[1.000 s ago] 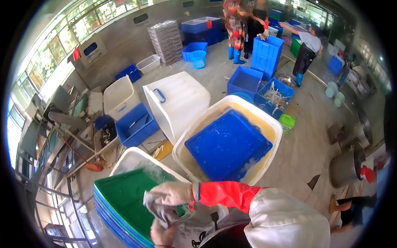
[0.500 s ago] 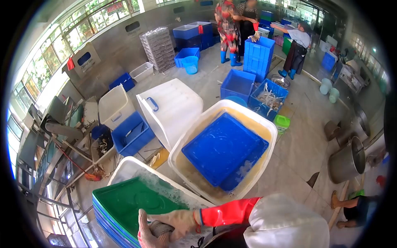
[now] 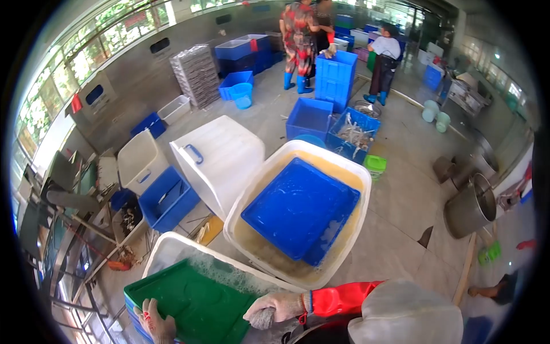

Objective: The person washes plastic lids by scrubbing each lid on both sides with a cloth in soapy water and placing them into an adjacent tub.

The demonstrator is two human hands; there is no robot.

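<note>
My right hand (image 3: 285, 305), in a pale knit glove below a red sleeve, is closed around a grey scouring pad (image 3: 262, 318) just over the right edge of a green tray (image 3: 189, 295). My left hand (image 3: 156, 325), gloved with red print on its back, rests at the tray's near left edge, thumb and fingers apart. The green tray lies on top of a stack of blue trays (image 3: 133, 321). Beneath it is a white tub (image 3: 166, 246) with suds (image 3: 229, 275). Part of the left hand is cut off by the frame's lower edge.
Ahead stands a white tub of cloudy water (image 3: 366, 195) with blue trays (image 3: 301, 206) in it. A white bin (image 3: 229, 155) and blue crates (image 3: 166, 198) stand to the left. Metal pots (image 3: 470, 209) are at right. Several people (image 3: 384, 57) stand at the back.
My hands have come apart: the left has moved left to the tray's edge, the right moved right with the scouring pad. The view has shifted slightly.
</note>
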